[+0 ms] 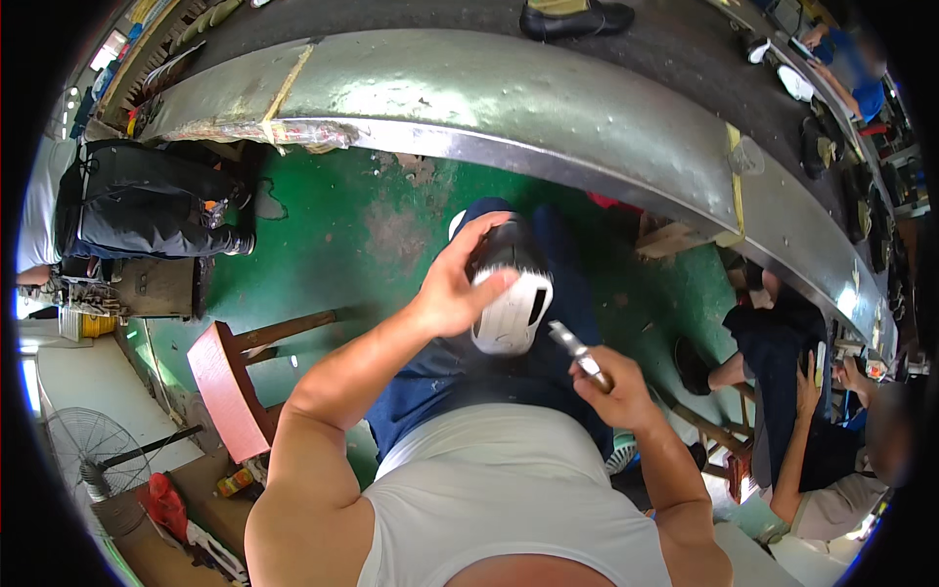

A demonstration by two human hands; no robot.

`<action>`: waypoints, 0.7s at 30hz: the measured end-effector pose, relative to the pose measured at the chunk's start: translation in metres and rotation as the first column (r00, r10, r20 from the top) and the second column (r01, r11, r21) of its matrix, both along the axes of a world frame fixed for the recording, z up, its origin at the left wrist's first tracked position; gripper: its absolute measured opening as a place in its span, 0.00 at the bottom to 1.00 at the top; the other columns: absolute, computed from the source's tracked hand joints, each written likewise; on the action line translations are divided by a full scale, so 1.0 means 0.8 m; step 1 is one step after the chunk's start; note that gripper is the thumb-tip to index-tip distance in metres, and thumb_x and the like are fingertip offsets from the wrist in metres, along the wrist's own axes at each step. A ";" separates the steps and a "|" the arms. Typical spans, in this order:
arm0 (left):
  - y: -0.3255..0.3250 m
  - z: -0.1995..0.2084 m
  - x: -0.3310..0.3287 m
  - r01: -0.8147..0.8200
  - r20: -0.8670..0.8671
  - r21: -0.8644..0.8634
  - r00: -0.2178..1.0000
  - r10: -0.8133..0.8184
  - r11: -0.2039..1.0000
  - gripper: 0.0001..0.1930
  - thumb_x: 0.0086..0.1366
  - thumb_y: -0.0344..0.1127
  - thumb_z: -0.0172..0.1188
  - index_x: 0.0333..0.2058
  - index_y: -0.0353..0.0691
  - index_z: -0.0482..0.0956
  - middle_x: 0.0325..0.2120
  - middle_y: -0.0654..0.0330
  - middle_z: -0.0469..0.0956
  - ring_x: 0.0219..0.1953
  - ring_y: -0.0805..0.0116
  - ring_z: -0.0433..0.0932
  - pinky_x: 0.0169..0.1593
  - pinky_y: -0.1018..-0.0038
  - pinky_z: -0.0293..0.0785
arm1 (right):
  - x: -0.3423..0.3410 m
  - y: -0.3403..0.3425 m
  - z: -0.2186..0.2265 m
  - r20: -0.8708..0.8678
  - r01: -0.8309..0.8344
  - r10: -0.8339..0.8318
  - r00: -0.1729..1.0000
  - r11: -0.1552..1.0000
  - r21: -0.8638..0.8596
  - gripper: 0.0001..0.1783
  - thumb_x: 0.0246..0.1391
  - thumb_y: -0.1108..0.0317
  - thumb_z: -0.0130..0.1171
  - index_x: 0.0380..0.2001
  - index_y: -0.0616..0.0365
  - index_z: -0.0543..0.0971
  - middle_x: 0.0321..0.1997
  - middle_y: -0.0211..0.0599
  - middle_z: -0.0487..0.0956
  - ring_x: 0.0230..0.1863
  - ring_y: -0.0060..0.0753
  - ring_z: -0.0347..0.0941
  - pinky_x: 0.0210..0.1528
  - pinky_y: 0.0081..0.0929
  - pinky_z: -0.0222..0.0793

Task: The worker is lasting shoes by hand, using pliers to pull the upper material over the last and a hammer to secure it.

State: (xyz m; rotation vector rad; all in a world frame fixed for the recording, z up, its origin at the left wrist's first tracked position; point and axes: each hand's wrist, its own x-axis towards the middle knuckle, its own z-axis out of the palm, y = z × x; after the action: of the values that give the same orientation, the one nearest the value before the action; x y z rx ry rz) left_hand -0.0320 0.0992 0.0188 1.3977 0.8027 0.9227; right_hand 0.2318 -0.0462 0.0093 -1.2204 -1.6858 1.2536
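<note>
Above my lap, my left hand (460,284) grips a shoe last, with its thumb across the near side and fingers round the far side. The last (506,328) is white with a dark slot, and a black shoe upper (509,245) covers its far part, with a pale fuzzy edge where black meets white. To the right, my right hand (616,388) is closed round the brown handle of a silver metal hand tool (577,350). The tool's tip points up and left toward the last, apart from it; its exact kind cannot be made out.
A metal-edged bench (421,93) curves across the front, with a black shoe (577,20) and others on its dark belt. A wooden stool (233,391) and a fan (93,460) stand left. Other people sit at left and right (831,440).
</note>
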 end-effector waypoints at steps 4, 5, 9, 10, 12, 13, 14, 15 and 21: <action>-0.056 0.017 -0.006 0.222 -0.129 0.501 0.975 -0.182 0.837 0.46 0.48 0.27 0.75 0.65 0.37 0.60 0.64 0.34 0.59 0.65 0.34 0.62 0.66 0.54 0.61 | -0.025 0.012 0.021 -0.069 0.258 -0.256 0.964 0.966 0.009 0.21 0.58 0.69 0.62 0.52 0.64 0.71 0.41 0.37 0.79 0.35 0.23 0.71 0.40 0.22 0.69; -0.068 0.011 -0.003 0.237 -0.131 0.517 0.972 -0.197 0.823 0.45 0.48 0.28 0.75 0.64 0.37 0.61 0.64 0.34 0.59 0.66 0.34 0.62 0.66 0.53 0.61 | -0.034 0.015 0.018 -0.072 0.275 -0.275 0.959 0.961 -0.012 0.21 0.58 0.69 0.62 0.52 0.64 0.71 0.41 0.37 0.79 0.35 0.23 0.71 0.40 0.22 0.69; -0.108 -0.003 0.007 0.188 -0.188 0.663 0.979 -0.083 0.725 0.38 0.47 0.34 0.77 0.57 0.35 0.71 0.62 0.42 0.66 0.63 0.40 0.66 0.61 0.51 0.65 | -0.058 0.011 0.008 -0.308 0.309 -0.238 0.921 0.928 0.210 0.21 0.58 0.71 0.64 0.51 0.63 0.68 0.50 0.45 0.79 0.45 0.35 0.76 0.48 0.31 0.71; -0.114 -0.006 0.007 0.174 -0.230 0.742 0.973 0.002 0.647 0.35 0.46 0.36 0.77 0.54 0.34 0.74 0.61 0.45 0.68 0.62 0.43 0.68 0.58 0.53 0.67 | -0.059 0.007 0.005 -0.333 0.325 -0.230 0.914 0.908 0.264 0.21 0.55 0.73 0.66 0.49 0.63 0.69 0.48 0.45 0.79 0.46 0.41 0.76 0.49 0.34 0.72; -0.125 -0.011 0.006 0.135 -0.227 0.771 0.971 0.071 0.622 0.33 0.44 0.39 0.78 0.50 0.35 0.77 0.57 0.52 0.74 0.57 0.50 0.71 0.52 0.57 0.68 | -0.057 0.009 -0.004 -0.308 0.285 -0.153 0.939 0.846 0.451 0.21 0.49 0.77 0.69 0.44 0.61 0.71 0.44 0.44 0.80 0.44 0.48 0.77 0.48 0.38 0.73; -0.127 -0.013 0.004 0.146 -0.234 0.801 0.969 0.078 0.580 0.33 0.42 0.39 0.78 0.49 0.35 0.78 0.56 0.53 0.75 0.56 0.51 0.72 0.51 0.58 0.68 | -0.051 0.005 -0.002 -0.249 0.251 -0.148 0.957 0.850 0.462 0.21 0.44 0.80 0.70 0.41 0.59 0.72 0.40 0.43 0.80 0.43 0.49 0.77 0.47 0.40 0.74; -0.130 -0.013 0.002 0.160 -0.242 0.827 0.967 0.084 0.538 0.34 0.41 0.39 0.78 0.49 0.35 0.78 0.55 0.55 0.76 0.55 0.53 0.74 0.50 0.59 0.68 | -0.051 0.002 -0.004 -0.249 0.250 -0.148 0.957 0.855 0.455 0.21 0.44 0.80 0.70 0.41 0.59 0.72 0.40 0.43 0.80 0.43 0.49 0.77 0.47 0.40 0.74; -0.131 -0.012 0.002 0.166 -0.250 0.826 0.964 0.086 0.539 0.34 0.39 0.38 0.78 0.48 0.35 0.78 0.53 0.57 0.78 0.53 0.55 0.75 0.49 0.60 0.67 | -0.051 0.001 -0.007 -0.249 0.250 -0.140 0.958 0.833 0.494 0.21 0.44 0.80 0.70 0.41 0.59 0.72 0.39 0.42 0.81 0.42 0.49 0.77 0.46 0.40 0.74; -0.128 -0.016 0.011 0.130 -0.186 0.775 0.982 0.026 0.618 0.38 0.39 0.36 0.80 0.53 0.37 0.76 0.58 0.48 0.72 0.57 0.45 0.72 0.56 0.56 0.69 | -0.048 0.015 -0.002 -0.194 0.208 -0.118 0.974 0.809 0.550 0.17 0.52 0.74 0.67 0.42 0.59 0.72 0.46 0.46 0.80 0.48 0.52 0.78 0.50 0.43 0.74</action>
State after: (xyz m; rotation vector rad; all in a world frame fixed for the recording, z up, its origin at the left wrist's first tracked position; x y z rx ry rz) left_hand -0.0229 -0.0035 0.0058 2.2996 0.4695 1.1829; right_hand 0.1931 -0.0345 0.0075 -0.8537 -1.6340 0.6382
